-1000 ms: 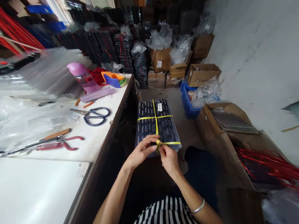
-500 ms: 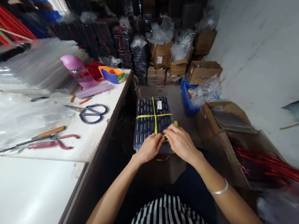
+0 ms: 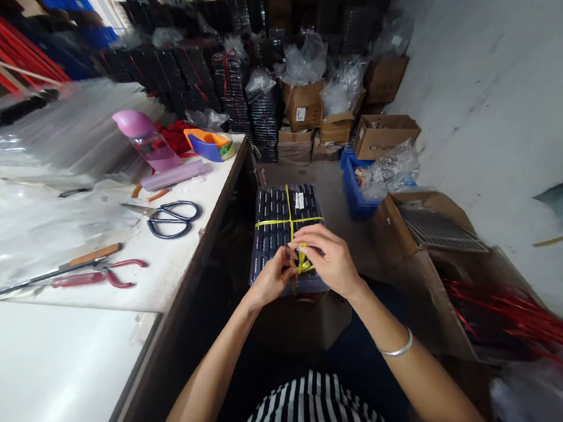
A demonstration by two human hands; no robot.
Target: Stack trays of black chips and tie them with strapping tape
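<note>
A plastic-wrapped bundle of black pieces stands low in front of me, with a white label on top. Yellow strap crosses over it both ways. At its near edge my left hand is closed in a pinch on the strap. My right hand pinches a loose length of the same strap, held a little above the bundle. Where the strap meets the fingers, a loop or knot is partly hidden.
On the bench at left lie scissors, red-handled pliers, a tape dispenser and a pink bottle. A blue crate and an open cardboard box stand at right. Black stacks line the back.
My right hand has lifted slightly and shifted left, drawing up a loose piece of yellow strap. My left hand has turned and stays at the bundle's near edge.
</note>
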